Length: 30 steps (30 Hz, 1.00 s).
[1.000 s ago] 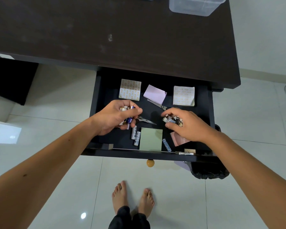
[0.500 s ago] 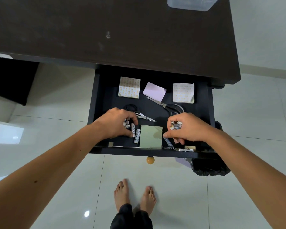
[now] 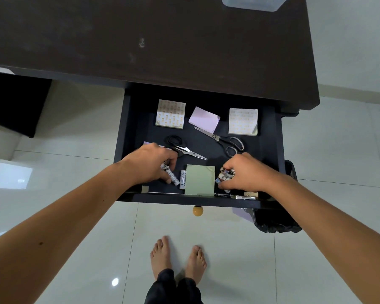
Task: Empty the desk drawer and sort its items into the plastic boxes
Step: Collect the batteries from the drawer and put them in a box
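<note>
In the open dark drawer [image 3: 127, 137], my left hand [image 3: 150, 164] curls round small white cylindrical batteries [image 3: 172, 176]; my right hand [image 3: 245, 172] clutches a battery cluster [image 3: 226, 174]. Flat green notepad [image 3: 200, 179] lies between; steel scissors [image 3: 219, 138] behind. Clear plastic box [image 3: 252, 2] on the counter [image 3: 140, 40].

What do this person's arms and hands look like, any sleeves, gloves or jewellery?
Both forearms are bare, with no sleeves in view. The left hand and right hand wear no gloves, and no rings, watch or bracelets show. A small dark mole marks the left forearm.
</note>
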### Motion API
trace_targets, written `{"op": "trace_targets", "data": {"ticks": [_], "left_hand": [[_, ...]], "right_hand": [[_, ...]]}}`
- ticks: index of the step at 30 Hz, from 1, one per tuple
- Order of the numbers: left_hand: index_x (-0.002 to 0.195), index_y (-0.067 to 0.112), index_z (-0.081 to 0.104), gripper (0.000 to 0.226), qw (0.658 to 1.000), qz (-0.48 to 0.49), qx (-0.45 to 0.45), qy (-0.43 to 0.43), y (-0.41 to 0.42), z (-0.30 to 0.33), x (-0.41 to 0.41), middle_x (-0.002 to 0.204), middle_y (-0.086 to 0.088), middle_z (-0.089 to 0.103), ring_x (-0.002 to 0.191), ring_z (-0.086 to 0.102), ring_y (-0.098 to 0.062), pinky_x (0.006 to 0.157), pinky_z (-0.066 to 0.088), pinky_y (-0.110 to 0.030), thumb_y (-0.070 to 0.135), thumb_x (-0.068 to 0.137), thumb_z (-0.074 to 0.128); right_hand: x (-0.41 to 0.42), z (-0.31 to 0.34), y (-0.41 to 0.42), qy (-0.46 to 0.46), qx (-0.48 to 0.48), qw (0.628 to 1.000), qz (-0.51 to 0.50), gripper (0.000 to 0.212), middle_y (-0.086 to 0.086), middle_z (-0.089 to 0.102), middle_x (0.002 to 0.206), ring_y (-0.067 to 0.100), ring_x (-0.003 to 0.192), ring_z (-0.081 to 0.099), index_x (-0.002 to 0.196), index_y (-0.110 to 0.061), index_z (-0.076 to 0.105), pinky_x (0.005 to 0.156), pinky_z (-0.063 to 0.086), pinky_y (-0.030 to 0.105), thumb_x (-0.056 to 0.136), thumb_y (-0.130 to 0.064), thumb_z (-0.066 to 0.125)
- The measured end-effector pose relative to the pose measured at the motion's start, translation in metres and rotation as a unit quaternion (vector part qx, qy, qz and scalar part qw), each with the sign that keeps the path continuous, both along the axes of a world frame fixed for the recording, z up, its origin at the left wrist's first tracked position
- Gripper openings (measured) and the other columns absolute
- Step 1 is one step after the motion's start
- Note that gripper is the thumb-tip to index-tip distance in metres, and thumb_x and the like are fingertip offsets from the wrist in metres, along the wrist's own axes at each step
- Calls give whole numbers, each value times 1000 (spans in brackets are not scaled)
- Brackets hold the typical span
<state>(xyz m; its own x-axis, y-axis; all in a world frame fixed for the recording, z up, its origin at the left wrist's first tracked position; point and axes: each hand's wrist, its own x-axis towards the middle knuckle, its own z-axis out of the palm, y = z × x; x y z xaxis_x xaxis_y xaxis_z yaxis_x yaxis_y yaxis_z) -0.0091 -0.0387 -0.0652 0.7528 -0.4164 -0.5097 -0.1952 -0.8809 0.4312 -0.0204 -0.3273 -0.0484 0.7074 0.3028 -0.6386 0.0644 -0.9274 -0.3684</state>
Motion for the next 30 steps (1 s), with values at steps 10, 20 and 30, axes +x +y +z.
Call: {"op": "trace_targets", "data": {"ticks": [10, 20, 30], "left_hand": [[88, 26, 61, 30, 988, 67, -109, 86, 4, 17, -1, 96, -1, 72, 51, 67, -10, 59, 56, -29, 36, 81, 89], [111, 40, 79, 16, 929, 183, -269, 176, -2, 27, -6, 65, 1, 64, 61, 56, -17, 57, 47, -26, 37, 100, 68], [96, 14, 75, 40, 898, 249, -299, 203, -9, 26, -9, 65, -12, 62, 61, 56, -19, 51, 46, -21, 52, 84, 72]], "right_hand": [[7, 20, -4, 130, 229, 942, -211, 19, 8, 66, 71, 16, 56, 54, 103, -7, 66, 49, 47, 21, 99, -24, 72], [11, 24, -11, 219, 389, 842, -303, 22, 7, 58, 74, 12, 45, 45, 109, -8, 76, 36, 25, 18, 103, -5, 55], [9, 25, -5, 270, 342, 855, -279, 18, 20, 63, 77, 19, 42, 35, 86, -8, 65, 37, 38, 19, 101, -17, 66]]}}
